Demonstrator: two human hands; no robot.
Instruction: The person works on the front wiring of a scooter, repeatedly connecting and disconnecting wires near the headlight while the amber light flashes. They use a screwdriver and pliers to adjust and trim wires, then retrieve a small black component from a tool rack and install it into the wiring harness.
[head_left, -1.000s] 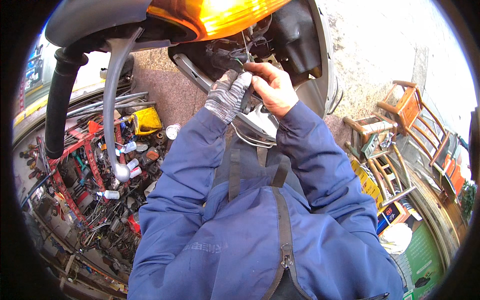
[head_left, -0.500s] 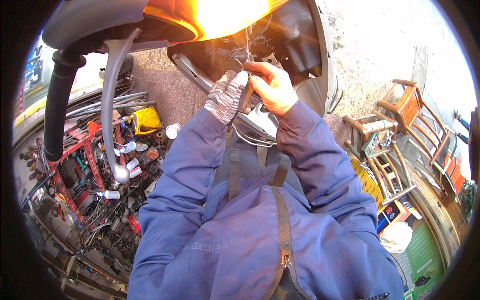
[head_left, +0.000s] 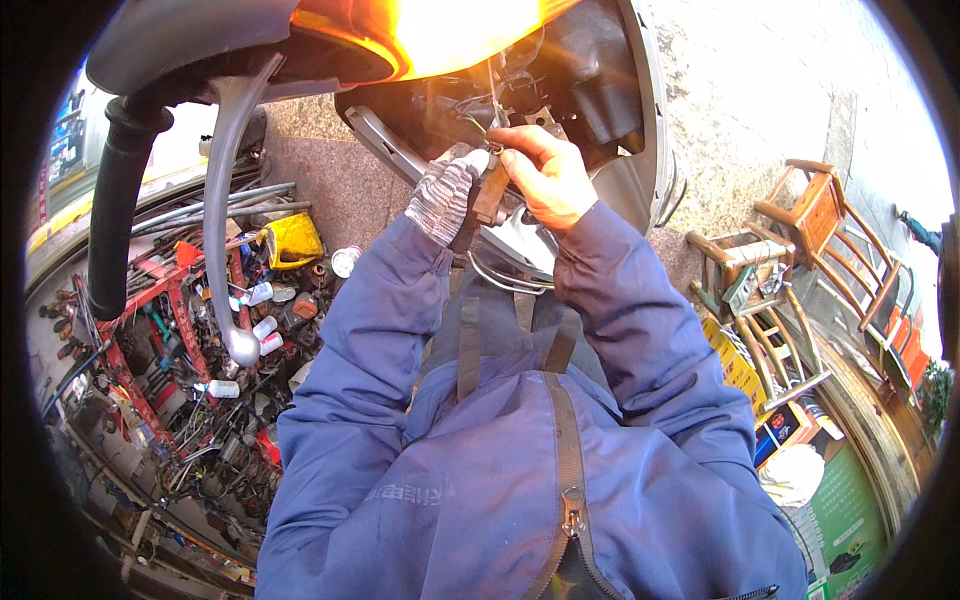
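Observation:
My left hand (head_left: pixel 447 194), in a striped grey and white knit glove, has its fingers drawn together beside a brown, flat-sided piece (head_left: pixel 490 192). Whether it grips that piece cannot be made out. From the other side my bare right hand (head_left: pixel 545 175) pinches thumb and forefinger at the top of the brown piece, where thin wires (head_left: pixel 474 122) end. Both hands are in front of the opened body of a scooter (head_left: pixel 590 80), whose inside shows wiring and dark plastic parts. What lies between the fingertips is mostly hidden.
Overhead are a glowing orange lamp (head_left: pixel 440 35), a black handlebar grip (head_left: pixel 128 200) and a grey brake lever (head_left: pixel 218 220). Tools and parts crowd a red frame (head_left: pixel 175 330) at left, near a yellow container (head_left: pixel 292 241). Wooden chairs (head_left: pixel 815 215) stand at right.
My left hand has shifted slightly left and its fingers have drawn back, showing more of the brown piece. The right hand stays almost where it was.

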